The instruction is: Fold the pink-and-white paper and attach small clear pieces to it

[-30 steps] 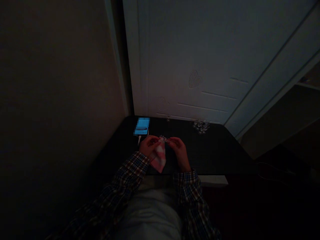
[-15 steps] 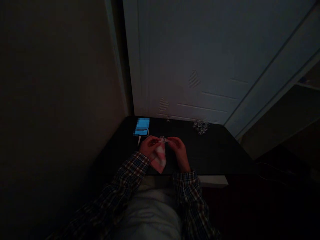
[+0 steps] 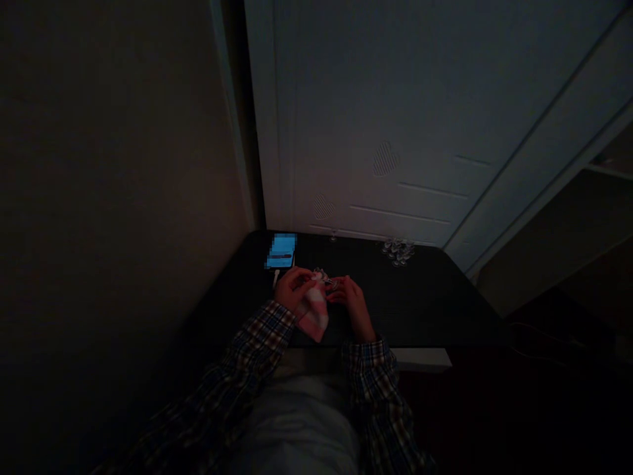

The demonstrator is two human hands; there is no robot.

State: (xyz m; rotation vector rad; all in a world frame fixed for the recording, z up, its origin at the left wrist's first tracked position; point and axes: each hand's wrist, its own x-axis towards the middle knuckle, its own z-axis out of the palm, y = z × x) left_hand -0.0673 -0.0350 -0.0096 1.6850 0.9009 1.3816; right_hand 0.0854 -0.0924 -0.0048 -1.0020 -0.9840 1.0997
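In dim light, my left hand (image 3: 293, 287) pinches the top of a pink and white cloth (image 3: 316, 316), which hangs down in a point over the front of the dark table. A cluster of small clear, shiny pieces (image 3: 320, 274) sits at the cloth's upper edge, between both hands. My right hand (image 3: 349, 294) is at the right side of this cluster, its fingers bent around one clear piece (image 3: 335, 284). The pieces look like clear suction cups, but the dark hides their exact kind.
A lit phone (image 3: 281, 251) with a white cable (image 3: 275, 278) lies at the table's back left. A pile of similar clear pieces (image 3: 398, 252) is at the back right, and a single one (image 3: 333, 235) stands near the white panel (image 3: 346, 132). The black table (image 3: 420, 303) extends rightward.
My right hand has shifted slightly down, and its fingers have changed from a straight pinch to a more bent hold at the clear piece. My left hand and the cloth stay almost still.
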